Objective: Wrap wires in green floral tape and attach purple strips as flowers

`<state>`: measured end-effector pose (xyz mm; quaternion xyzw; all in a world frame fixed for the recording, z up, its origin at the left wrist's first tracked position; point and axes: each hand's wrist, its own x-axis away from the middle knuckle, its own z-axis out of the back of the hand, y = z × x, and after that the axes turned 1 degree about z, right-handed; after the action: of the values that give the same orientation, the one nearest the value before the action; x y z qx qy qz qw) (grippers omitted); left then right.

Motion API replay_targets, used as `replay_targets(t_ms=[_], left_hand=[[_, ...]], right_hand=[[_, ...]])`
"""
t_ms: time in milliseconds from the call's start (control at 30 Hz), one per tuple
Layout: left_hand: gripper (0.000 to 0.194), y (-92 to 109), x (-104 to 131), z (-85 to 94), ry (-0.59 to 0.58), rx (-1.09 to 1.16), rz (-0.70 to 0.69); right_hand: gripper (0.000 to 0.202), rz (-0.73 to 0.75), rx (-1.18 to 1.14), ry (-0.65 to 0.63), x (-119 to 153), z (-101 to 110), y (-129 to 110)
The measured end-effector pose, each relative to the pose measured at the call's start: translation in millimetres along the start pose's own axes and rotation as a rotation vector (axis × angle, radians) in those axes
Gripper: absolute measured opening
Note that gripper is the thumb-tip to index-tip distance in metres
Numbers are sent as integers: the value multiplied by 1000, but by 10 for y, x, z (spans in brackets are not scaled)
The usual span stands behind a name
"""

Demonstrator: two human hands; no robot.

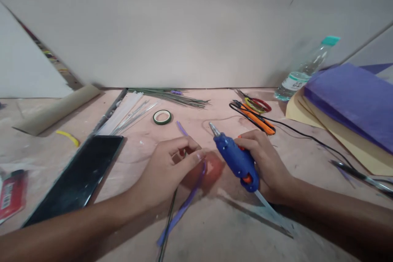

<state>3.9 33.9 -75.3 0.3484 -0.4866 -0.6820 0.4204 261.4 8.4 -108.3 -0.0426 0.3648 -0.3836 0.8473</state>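
My left hand (pixel 167 168) is closed, thumb and fingers pinching a narrow purple strip (pixel 184 206) beside a thin dark green stem (pixel 167 231). The strip pokes out above the fingertips and also trails down toward the near edge. What lies under the fingers is hidden. Wrapped in my right hand (pixel 268 163) is a blue glue gun (pixel 235 157) with orange parts; its metal nozzle points up and left, apart from the strip. A clear glue stick (pixel 270 206) sticks out of the gun's back end.
A black phone (pixel 80 176) and clear sticks (pixel 121 110) lie left; a green tape roll (pixel 162 123) and green stems (pixel 178 98) lie behind. Scissors (pixel 265 106), an orange cutter (pixel 258 119), a leaning bottle (pixel 296 80), purple sheets (pixel 350 98) and a black cord (pixel 307 132) lie right.
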Motion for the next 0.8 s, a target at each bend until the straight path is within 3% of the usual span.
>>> replay_targets(t_ms=[100, 233, 800], left_hand=[[16, 6, 65, -78, 70, 328, 101], [12, 47, 119, -91, 56, 462, 143], [9, 42, 110, -54, 137, 430, 152]], right_hand=[[37, 103, 119, -38, 9, -12, -81], [43, 144, 162, -60, -1, 9, -109], [46, 173, 271, -17, 19, 81, -94]])
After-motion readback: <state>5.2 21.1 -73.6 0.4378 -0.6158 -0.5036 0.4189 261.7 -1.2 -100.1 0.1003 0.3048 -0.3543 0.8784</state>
